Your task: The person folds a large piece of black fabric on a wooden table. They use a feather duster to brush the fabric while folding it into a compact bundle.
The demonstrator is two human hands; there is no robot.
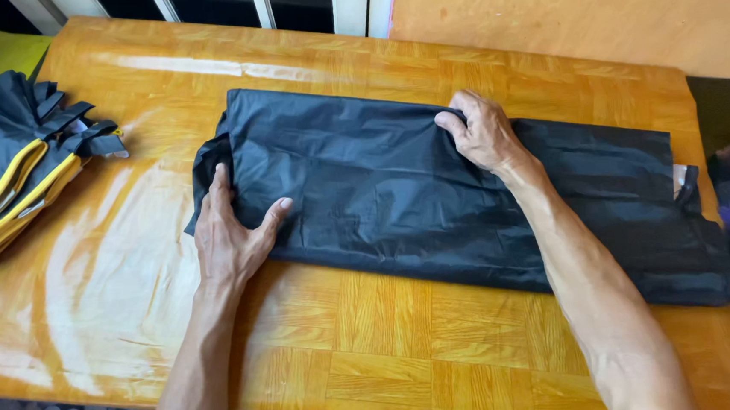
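At the bottom edge of the frame, grey rounded stones show under the glossy orange-brown wooden parquet counter (375, 350); sunlight glares off its left half. The left hand (232, 236) lies flat at centre-left, fingers spread and loose, pressing the near left corner of the folded black thin fabric garment (398, 194), which stretches from centre toward the right edge. The right hand (484, 132) sits further up, fingers pinched shut on a fold of that fabric. At the upper left lies a stack of black bags with yellow trim (12, 178); beyond, white bars and an orange wall.
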